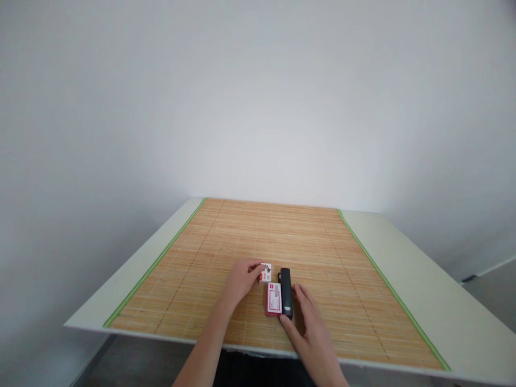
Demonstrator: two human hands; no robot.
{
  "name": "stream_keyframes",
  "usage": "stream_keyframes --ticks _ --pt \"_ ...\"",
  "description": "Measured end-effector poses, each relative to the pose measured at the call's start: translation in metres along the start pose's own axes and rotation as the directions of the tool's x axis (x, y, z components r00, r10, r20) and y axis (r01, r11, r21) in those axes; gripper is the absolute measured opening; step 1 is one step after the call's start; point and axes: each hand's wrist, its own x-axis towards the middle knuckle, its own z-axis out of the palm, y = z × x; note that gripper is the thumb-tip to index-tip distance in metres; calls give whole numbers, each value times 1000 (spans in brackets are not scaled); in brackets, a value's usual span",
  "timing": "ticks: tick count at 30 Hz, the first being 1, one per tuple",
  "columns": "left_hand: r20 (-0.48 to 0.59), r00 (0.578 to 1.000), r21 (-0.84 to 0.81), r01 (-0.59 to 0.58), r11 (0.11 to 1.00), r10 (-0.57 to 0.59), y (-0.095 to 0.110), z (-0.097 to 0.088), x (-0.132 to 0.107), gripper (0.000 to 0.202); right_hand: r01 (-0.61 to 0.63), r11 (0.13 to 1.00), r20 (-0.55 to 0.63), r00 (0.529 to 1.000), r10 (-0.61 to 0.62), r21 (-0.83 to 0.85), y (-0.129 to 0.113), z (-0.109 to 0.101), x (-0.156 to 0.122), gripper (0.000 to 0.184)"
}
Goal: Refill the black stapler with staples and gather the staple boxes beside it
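Note:
My left hand has its fingers closed at the left side of a small white box with red print and a dark picture. Just nearer to me, a pink-and-white box lies flat against the left side of a black stapler, which points away from me. My right hand is spread around the stapler's near right side. Its thumb is at the stapler's near end, by the pink box's corner, and its other fingers lie along the right side; whether they press on it I cannot tell.
A bamboo mat with green edging covers the middle of a white table. The table's front edge runs close to my body. A plain pale wall rises behind the table.

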Motion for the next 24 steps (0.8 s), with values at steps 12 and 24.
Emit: stream_keyframes --ticks 12,24 --pt "-102 995 -32 -27 999 24 30 22 -38 47 74 992 92 994 -65 -102 0 10 4 82" --pt "-49 949 -673 200 712 -312 32 84 -70 61 86 991 95 993 -76 -100 0 14 3 81"
